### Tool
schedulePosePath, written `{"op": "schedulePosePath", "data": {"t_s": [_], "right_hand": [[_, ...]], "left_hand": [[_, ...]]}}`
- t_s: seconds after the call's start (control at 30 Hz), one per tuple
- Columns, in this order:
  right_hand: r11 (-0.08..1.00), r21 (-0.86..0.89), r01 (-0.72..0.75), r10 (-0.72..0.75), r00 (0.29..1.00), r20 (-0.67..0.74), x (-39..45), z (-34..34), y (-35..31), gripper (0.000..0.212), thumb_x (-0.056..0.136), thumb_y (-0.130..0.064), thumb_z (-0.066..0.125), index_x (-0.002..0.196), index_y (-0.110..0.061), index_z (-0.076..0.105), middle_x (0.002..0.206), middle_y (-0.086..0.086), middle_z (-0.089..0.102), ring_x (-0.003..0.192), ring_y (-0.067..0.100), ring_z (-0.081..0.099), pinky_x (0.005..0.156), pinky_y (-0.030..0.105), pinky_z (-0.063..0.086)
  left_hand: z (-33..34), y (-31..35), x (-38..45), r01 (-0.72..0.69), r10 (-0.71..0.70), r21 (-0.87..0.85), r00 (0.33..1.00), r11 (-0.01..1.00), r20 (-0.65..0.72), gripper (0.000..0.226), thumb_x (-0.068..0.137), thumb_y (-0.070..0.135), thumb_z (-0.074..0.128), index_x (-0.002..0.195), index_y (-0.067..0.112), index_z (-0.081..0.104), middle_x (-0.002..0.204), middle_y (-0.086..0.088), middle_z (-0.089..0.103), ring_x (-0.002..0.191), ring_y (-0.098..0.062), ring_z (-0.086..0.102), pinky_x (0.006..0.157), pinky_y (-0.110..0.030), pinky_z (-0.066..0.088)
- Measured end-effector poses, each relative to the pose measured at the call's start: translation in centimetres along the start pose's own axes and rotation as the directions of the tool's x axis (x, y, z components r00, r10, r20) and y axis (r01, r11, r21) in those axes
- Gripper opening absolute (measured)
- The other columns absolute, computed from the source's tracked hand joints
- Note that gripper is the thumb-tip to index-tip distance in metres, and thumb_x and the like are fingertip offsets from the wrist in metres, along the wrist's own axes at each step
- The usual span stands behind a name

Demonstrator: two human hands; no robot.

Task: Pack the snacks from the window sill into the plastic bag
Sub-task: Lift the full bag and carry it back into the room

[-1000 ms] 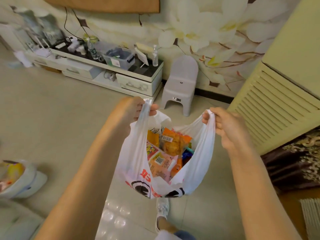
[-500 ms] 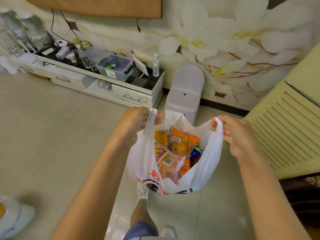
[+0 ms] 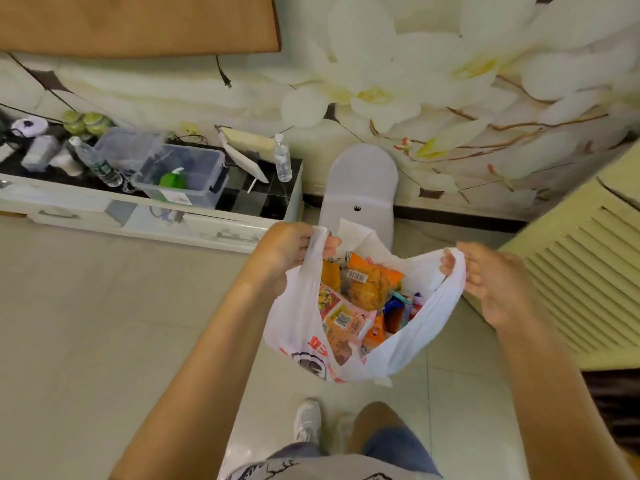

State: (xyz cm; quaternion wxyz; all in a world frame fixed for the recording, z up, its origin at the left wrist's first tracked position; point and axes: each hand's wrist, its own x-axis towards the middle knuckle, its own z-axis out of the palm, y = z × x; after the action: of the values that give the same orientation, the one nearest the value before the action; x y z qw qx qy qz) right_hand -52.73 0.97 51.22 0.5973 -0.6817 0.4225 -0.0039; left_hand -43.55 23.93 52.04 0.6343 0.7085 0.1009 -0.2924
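White plastic bag [image 3: 304, 317] hangs in the air between your hands, above the tiled floor [image 3: 104, 323], its mouth held open. Your left hand [image 3: 294, 247] pinches one handle loop; your right hand [image 3: 485, 275] pinches the other. Snack packets [image 3: 367, 285] fill it already — orange and pink wrappers piled near the rim. No window sill shows, so packing looks close to done. Keep both handles level and pulled evenly apart — tilt either side and the top packets could slide out.

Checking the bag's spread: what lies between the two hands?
In the head view, the plastic bag's open mouth, showing snack packets, spans between left hand and right hand.
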Motion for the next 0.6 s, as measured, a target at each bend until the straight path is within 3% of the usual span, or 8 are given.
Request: {"op": "schedulePosePath", "data": {"t_s": [0.13, 0.37, 0.5, 0.6], "right_hand": [[0.998, -0.055, -0.027, 0.025, 0.999, -0.033, 6.5, 2.0, -2.5, 0.012, 0.078, -0.013, 0.072, 0.085, -0.012, 0.063, 0.101, 0.015, 0.065, 0.095, 0.031, 0.063, 0.093, 0.047, 0.05], [0.992, -0.063, -0.106, 0.105, 0.994, -0.011, 18.6, 5.5, -7.3, 0.012, 0.081, -0.014, 0.073, 0.079, -0.016, 0.062, 0.091, 0.01, 0.064, 0.091, 0.028, 0.064, 0.088, 0.043, 0.053], [0.98, -0.154, -0.125, 0.127, 0.992, -0.001, 25.4, 7.5, -10.1, 0.016, 0.084, -0.02, 0.073, 0.08, -0.017, 0.057, 0.089, 0.009, 0.06, 0.08, 0.021, 0.061, 0.067, 0.029, 0.05], [0.968, -0.233, -0.088, 0.095, 0.995, 0.021, 29.2, 8.9, -12.0, 0.017, 0.085, -0.02, 0.069, 0.076, -0.015, 0.056, 0.082, 0.011, 0.06, 0.074, 0.021, 0.059, 0.066, 0.03, 0.05]], "left_hand": [[-0.1, 3.1, 6.9, 0.014, -0.014, 0.002, 1.0, 1.0, -0.002, 0.03, 0.095, 0.013, 0.045, 0.103, 0.002, 0.071, 0.092, -0.005, 0.076, 0.088, -0.015, 0.072, 0.067, -0.019, 0.051], [1.4, 7.7, 18.6, 0.111, -0.108, 0.035, 0.992, 0.993, -0.071, 0.023, 0.092, 0.013, 0.051, 0.093, 0.004, 0.072, 0.093, -0.01, 0.074, 0.09, -0.02, 0.07, 0.084, -0.03, 0.052], [1.8, 10.2, 24.6, 0.178, -0.175, 0.022, 0.98, 0.984, -0.094, 0.02, 0.092, 0.012, 0.052, 0.089, 0.006, 0.071, 0.097, -0.013, 0.073, 0.095, -0.024, 0.068, 0.087, -0.033, 0.053], [2.0, 11.7, 28.9, 0.219, -0.215, 0.047, 0.974, 0.975, -0.072, 0.024, 0.096, 0.015, 0.048, 0.09, 0.007, 0.07, 0.099, -0.012, 0.073, 0.1, -0.025, 0.067, 0.088, -0.033, 0.052]]}}
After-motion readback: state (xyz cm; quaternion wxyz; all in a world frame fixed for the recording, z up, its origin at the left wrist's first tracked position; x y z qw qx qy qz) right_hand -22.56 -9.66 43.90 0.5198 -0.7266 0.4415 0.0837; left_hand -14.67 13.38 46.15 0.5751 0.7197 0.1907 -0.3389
